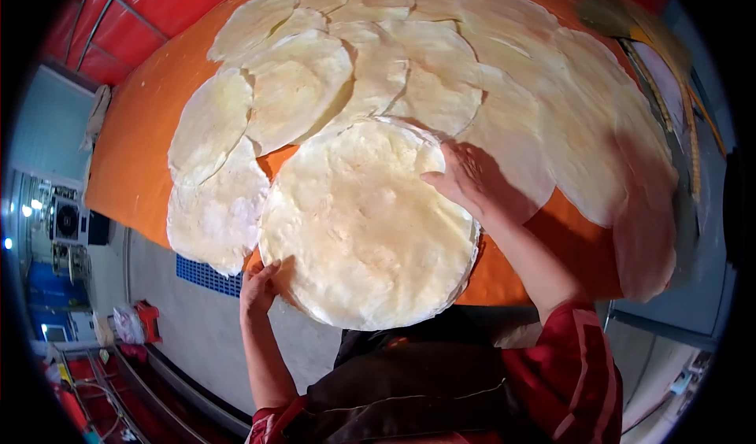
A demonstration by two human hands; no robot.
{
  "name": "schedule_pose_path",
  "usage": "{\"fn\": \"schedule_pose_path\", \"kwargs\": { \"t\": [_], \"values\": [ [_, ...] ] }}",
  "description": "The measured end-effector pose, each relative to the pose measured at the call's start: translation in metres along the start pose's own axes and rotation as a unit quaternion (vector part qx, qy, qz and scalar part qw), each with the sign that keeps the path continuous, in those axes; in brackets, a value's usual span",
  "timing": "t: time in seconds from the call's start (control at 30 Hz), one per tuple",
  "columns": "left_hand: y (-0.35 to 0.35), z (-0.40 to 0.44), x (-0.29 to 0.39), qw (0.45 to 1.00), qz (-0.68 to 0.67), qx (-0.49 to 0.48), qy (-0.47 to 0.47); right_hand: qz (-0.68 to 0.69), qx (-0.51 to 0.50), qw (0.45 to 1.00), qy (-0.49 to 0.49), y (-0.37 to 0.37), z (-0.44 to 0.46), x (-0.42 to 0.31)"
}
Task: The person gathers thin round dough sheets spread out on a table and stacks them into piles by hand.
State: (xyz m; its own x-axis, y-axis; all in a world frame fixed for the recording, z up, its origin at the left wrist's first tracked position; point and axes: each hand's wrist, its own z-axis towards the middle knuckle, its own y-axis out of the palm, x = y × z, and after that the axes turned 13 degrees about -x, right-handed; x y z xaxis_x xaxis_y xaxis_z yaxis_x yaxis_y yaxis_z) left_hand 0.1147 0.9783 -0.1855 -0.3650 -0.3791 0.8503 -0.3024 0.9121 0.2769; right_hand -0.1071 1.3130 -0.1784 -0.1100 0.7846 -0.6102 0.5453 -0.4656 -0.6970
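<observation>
A stack of large, thin round flatbreads (362,223) lies at the near edge of the orange-covered table, partly overhanging it. Several layers show along its rim. My left hand (260,288) grips the stack's lower left edge, thumb on top and the other fingers mostly hidden below. At the upper right edge, my right hand (465,178) holds the rim with its thumb over the top sheet; its other fingers are partly hidden. Just left of the stack lies a single flatbread (216,212), its lower edge hanging over the table's side.
More overlapping flatbreads (441,66) spread across the orange cover (134,168). Long wooden sticks (693,141) lie at the far right. A blue plastic grate (206,275) sits below the table's left edge. A red stool (147,320) stands on the floor at left.
</observation>
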Motion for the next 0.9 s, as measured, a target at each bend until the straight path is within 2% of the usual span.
{"fn": "schedule_pose_path", "kwargs": {
  "t": [0.03,0.07,0.1,0.17,0.2,0.23,0.27,0.3,0.4,0.43,0.47,0.5,0.53,0.57,0.6,0.63,0.7,0.73,0.77,0.8,0.83,0.9],
  "values": [
    [-0.005,-0.009,-0.001,0.998,-0.043,-0.042,-0.027,-0.041,0.004,0.999,0.011,0.003,0.001,0.001],
    [-0.013,-0.013,-0.012,0.993,-0.095,-0.071,-0.024,0.02,0.038,0.999,-0.012,0.01,0.005,0.007],
    [-0.021,-0.017,-0.026,0.992,-0.08,-0.093,0.002,0.082,0.072,0.994,-0.032,0.023,0.011,0.02],
    [0.003,-0.03,-0.045,0.964,-0.231,-0.108,0.074,0.207,0.138,0.966,-0.066,0.041,0.018,0.039],
    [0.01,-0.037,-0.057,0.961,-0.249,-0.098,0.073,0.198,0.061,0.977,-0.043,0.008,-0.001,0.015],
    [0.019,-0.044,-0.066,0.957,-0.266,-0.089,0.072,0.226,0.03,0.973,-0.039,0.005,0.001,0.019],
    [0.029,-0.049,-0.07,0.962,-0.246,-0.09,0.077,0.253,0.0,0.967,-0.034,0.002,0.002,0.027],
    [0.051,-0.052,-0.065,0.969,-0.225,-0.021,0.103,0.279,-0.032,0.959,-0.03,0.001,0.003,0.03],
    [0.058,-0.052,-0.072,0.985,-0.045,0.131,0.103,0.17,0.094,0.978,-0.074,0.029,-0.004,0.021],
    [0.052,-0.054,-0.059,0.981,0.009,0.133,0.14,0.133,0.139,0.978,-0.083,0.041,-0.008,0.023],
    [0.05,-0.058,-0.04,0.964,0.064,0.144,0.213,0.248,0.134,0.952,-0.123,0.055,-0.006,0.033],
    [0.045,-0.058,-0.015,0.947,0.178,0.173,0.203,0.153,0.094,0.981,-0.073,0.047,-0.02,0.022],
    [0.049,-0.062,0.021,0.951,0.188,0.129,0.208,0.174,0.089,0.977,-0.081,0.061,-0.026,0.022],
    [0.032,-0.061,0.044,0.959,0.196,0.088,0.187,0.237,0.125,0.949,-0.165,0.091,-0.026,0.03],
    [0.012,-0.054,0.062,0.953,0.227,0.048,0.195,0.219,0.095,0.961,-0.139,0.1,-0.043,0.023],
    [-0.013,-0.043,0.074,0.962,0.229,-0.003,0.151,0.202,0.065,0.971,-0.113,0.101,-0.058,0.015],
    [-0.053,-0.014,0.079,0.966,0.247,-0.002,0.082,0.217,0.009,0.972,-0.095,0.083,-0.084,0.009],
    [-0.097,0.009,0.068,0.961,0.27,-0.02,0.047,0.016,0.106,0.983,-0.149,0.078,-0.094,0.018],
    [-0.131,0.028,0.047,0.956,0.291,-0.038,0.013,-0.1,0.127,0.963,-0.216,0.06,-0.103,0.024],
    [-0.13,0.038,0.028,0.987,0.154,-0.034,0.01,-0.165,0.129,0.96,-0.187,0.059,-0.106,0.041],
    [-0.105,0.031,0.038,0.984,0.17,-0.046,0.006,-0.228,0.133,0.952,-0.156,0.058,-0.109,0.052],
    [-0.126,0.036,0.029,0.979,0.188,-0.046,0.057,-0.321,0.119,0.929,-0.14,0.045,-0.111,0.066]
  ]
}}
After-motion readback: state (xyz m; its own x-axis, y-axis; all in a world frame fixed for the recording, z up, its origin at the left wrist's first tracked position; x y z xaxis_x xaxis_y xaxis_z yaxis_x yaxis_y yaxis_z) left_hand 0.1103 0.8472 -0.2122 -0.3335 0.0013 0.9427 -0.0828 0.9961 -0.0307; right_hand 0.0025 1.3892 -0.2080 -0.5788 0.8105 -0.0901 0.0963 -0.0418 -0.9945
